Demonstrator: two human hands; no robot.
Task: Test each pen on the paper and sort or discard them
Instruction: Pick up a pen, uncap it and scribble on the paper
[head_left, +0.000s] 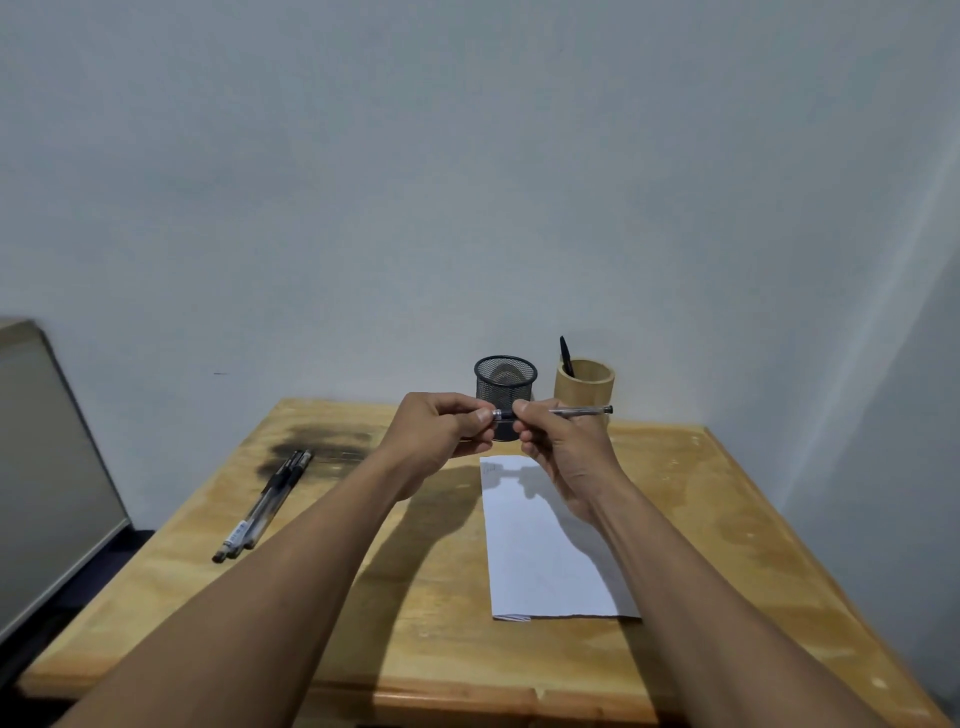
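Reaching in from the bottom, the left arm (260, 597) and the right arm (701, 597) are stretching out over the wooden bench (415, 639). Both are lifting up, with the wrists bending a little, so the hands are meeting in the air above the far end of the paper (545, 561).

The left hand (441, 431) is pinching one end of a clear pen (576, 411) with its fingertips. The right hand (561, 447) is curling around the middle of the same pen, and the long end is sticking out to the right. The pen is lying flat in the air, in front of the black mesh cup (506, 382). It looks like the cap is coming off or going on, but I cannot tell which.

The job looks like it is only partly done. One black pen (565, 356) is standing in the bamboo cup (584, 387), so that one seems sorted. The mesh cup looks like it is holding nothing, though that is hard to see. A small bunch of pens (265, 506) is lying together on the left side of the bench, near a dark stain (322, 441), well apart from the hands. Those are probably waiting for their turn. The paper is showing a tiny faint mark near its far edge, too small to read.
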